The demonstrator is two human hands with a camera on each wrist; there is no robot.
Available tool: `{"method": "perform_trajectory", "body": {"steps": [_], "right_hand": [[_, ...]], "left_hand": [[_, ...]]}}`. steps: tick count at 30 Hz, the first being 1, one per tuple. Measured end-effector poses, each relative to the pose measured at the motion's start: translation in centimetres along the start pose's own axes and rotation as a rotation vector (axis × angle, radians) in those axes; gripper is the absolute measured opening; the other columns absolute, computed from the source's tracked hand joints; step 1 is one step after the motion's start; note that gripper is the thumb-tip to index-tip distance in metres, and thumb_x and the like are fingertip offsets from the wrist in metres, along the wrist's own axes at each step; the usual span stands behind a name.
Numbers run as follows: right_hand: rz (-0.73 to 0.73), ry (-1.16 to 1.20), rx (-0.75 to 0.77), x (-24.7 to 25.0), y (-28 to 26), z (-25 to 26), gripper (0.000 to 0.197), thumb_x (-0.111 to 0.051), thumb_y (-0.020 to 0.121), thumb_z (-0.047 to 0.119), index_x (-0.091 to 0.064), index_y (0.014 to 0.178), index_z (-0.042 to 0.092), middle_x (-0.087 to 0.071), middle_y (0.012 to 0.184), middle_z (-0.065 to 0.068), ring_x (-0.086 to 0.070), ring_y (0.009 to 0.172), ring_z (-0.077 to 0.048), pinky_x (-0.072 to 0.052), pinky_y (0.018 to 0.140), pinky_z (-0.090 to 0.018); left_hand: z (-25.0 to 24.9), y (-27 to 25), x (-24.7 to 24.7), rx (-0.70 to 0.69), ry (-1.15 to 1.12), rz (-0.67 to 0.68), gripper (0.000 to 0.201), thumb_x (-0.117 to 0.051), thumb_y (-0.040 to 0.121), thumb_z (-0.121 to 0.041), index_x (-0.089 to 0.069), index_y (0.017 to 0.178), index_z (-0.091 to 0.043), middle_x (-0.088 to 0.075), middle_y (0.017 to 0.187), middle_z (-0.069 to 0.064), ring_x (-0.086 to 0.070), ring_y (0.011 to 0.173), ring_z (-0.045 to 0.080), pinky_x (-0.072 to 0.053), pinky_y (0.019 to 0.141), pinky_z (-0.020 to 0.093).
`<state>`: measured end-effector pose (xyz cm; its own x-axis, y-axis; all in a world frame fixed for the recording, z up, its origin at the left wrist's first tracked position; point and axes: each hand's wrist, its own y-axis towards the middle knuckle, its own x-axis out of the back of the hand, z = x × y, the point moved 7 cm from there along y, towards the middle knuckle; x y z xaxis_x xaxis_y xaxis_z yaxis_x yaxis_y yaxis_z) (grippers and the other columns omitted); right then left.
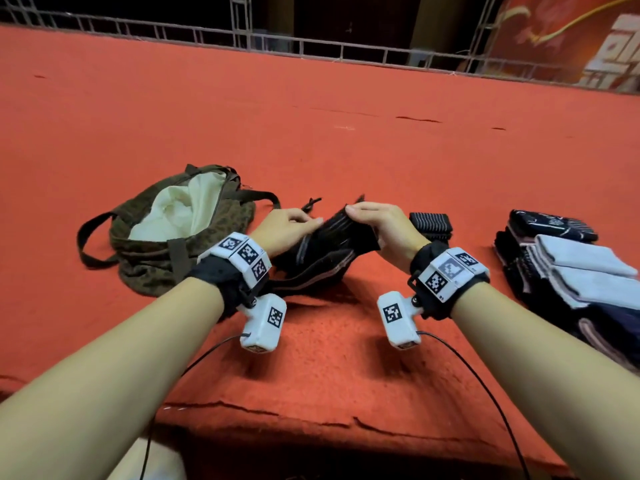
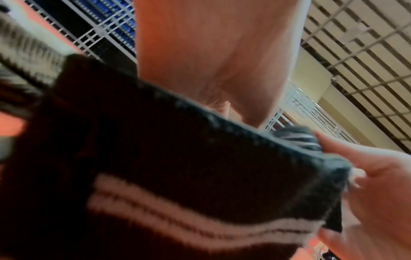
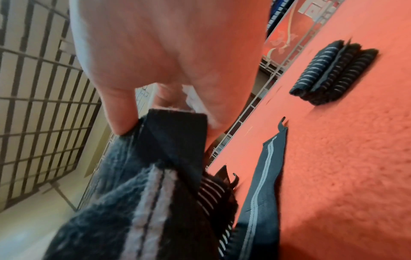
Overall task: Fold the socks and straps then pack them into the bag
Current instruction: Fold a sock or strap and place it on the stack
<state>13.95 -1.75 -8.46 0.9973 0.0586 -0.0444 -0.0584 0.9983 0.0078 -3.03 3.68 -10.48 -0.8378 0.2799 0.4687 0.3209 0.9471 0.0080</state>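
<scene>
A black strap [image 1: 332, 237] with pale stripes is held up between both hands above the red carpeted surface [image 1: 311, 116]. My left hand [image 1: 313, 223] grips its left end, and my right hand [image 1: 353, 209] pinches its top edge. The right wrist view has the thumb [image 3: 120, 109] pressed on the strap's folded end [image 3: 173, 137], while its tail [image 3: 264, 172] trails on the carpet. In the left wrist view the strap [image 2: 177, 176] fills the frame under my palm. The brown patterned bag [image 1: 156, 265] lies open at the left, showing its cream lining.
One folded striped piece [image 1: 431, 225] lies just behind my right hand, also seen as a dark roll [image 3: 333, 72]. A pile of dark and white socks and straps [image 1: 561, 268] sits at the right. The carpet's front edge [image 1: 311, 420] is near me.
</scene>
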Motion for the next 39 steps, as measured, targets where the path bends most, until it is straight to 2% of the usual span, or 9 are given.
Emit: {"method": "perform_trajectory", "body": {"steps": [3, 6, 11, 15, 19, 23, 31, 36, 39], "right_hand": [[0.018, 0.021, -0.017, 0.0, -0.2, 0.3, 0.017, -0.057, 0.094, 0.014, -0.062, 0.078, 0.010, -0.061, 0.077, -0.010, -0.062, 0.068, -0.020, -0.049, 0.066, -0.029], [-0.026, -0.025, -0.036, 0.1, -0.4, 0.2, 0.014, -0.061, 0.083, 0.023, -0.060, 0.076, 0.011, -0.059, 0.079, -0.015, -0.059, 0.068, -0.026, -0.045, 0.064, -0.032], [-0.371, -0.109, 0.052, 3.2, -0.8, 0.8, 0.015, -0.061, 0.069, 0.032, -0.059, 0.063, 0.018, -0.056, 0.067, -0.004, -0.052, 0.069, -0.023, -0.041, 0.067, -0.036], [-0.498, -0.138, 0.073, 6.2, -1.2, 0.7, 0.024, -0.062, 0.065, 0.039, -0.058, 0.049, 0.021, -0.050, 0.055, 0.007, -0.046, 0.073, -0.025, -0.037, 0.070, -0.044], [-0.423, 0.039, 0.083, 5.3, -0.9, 0.3, 0.031, -0.066, 0.094, 0.025, -0.063, 0.064, 0.019, -0.060, 0.065, 0.003, -0.057, 0.067, -0.018, -0.046, 0.063, -0.031], [-0.341, -0.041, 0.054, 3.8, 0.1, -0.1, 0.028, -0.062, 0.100, 0.025, -0.063, 0.073, 0.017, -0.065, 0.076, -0.004, -0.062, 0.071, -0.019, -0.052, 0.066, -0.031], [-0.738, -0.234, -0.121, 12.0, -1.3, -1.8, 0.030, -0.063, 0.076, 0.041, -0.064, 0.065, 0.014, -0.074, 0.083, -0.013, -0.073, 0.083, -0.040, -0.061, 0.075, -0.059], [-0.517, -0.099, -0.042, 7.6, -2.9, 0.9, 0.020, -0.065, 0.096, 0.032, -0.064, 0.085, 0.015, -0.069, 0.082, -0.008, -0.072, 0.071, -0.025, -0.062, 0.059, -0.046], [-0.367, -0.007, -0.011, 5.6, -2.7, 1.8, 0.020, -0.062, 0.099, 0.033, -0.066, 0.099, 0.014, -0.069, 0.086, -0.006, -0.070, 0.073, -0.021, -0.060, 0.061, -0.039]], "left_hand": [[1.2, -0.1, -0.1, 0.065, 0.014, 0.016, 0.034, -0.074, 0.087, -0.049, -0.067, 0.101, -0.019, -0.063, 0.083, -0.005, -0.050, 0.060, 0.009, -0.037, 0.054, 0.025], [1.4, -0.5, -0.5, 0.045, 0.015, 0.066, 0.029, -0.076, 0.088, -0.037, -0.072, 0.106, -0.014, -0.069, 0.093, -0.001, -0.062, 0.079, 0.012, -0.048, 0.068, 0.024], [3.1, 0.1, 3.8, 0.083, -0.052, -0.357, 0.013, -0.072, 0.091, -0.017, -0.073, 0.100, -0.008, -0.070, 0.100, 0.011, -0.066, 0.096, 0.024, -0.052, 0.084, 0.029], [5.2, 0.5, 7.0, 0.258, -0.123, -0.476, 0.043, -0.056, 0.084, -0.054, -0.068, 0.090, -0.014, -0.069, 0.108, 0.017, -0.064, 0.111, 0.040, -0.052, 0.098, 0.050], [-0.2, -1.4, 4.4, -0.080, 0.158, -0.390, 0.081, -0.045, 0.081, -0.077, -0.059, 0.133, -0.016, -0.050, 0.143, 0.009, -0.044, 0.134, 0.025, -0.035, 0.115, 0.044], [-3.1, -3.5, -2.3, -0.275, 0.386, -0.094, 0.035, -0.070, 0.076, -0.063, -0.067, 0.095, -0.034, -0.074, 0.096, -0.011, -0.068, 0.094, 0.013, -0.055, 0.087, 0.038], [-1.1, -4.3, -0.9, -0.319, 0.331, -0.314, 0.021, -0.064, 0.084, -0.048, -0.058, 0.074, -0.030, -0.064, 0.070, -0.004, -0.061, 0.074, 0.025, -0.051, 0.072, 0.041], [2.6, -2.0, 3.6, 0.029, 0.298, -0.445, 0.051, -0.068, 0.086, -0.033, -0.058, 0.134, -0.020, -0.061, 0.132, 0.010, -0.054, 0.126, 0.034, -0.047, 0.101, 0.047], [-0.6, -2.3, 1.8, -0.123, 0.387, -0.403, 0.079, -0.073, 0.083, -0.038, -0.038, 0.151, -0.017, -0.042, 0.150, 0.007, -0.034, 0.141, 0.026, -0.034, 0.113, 0.044]]}}
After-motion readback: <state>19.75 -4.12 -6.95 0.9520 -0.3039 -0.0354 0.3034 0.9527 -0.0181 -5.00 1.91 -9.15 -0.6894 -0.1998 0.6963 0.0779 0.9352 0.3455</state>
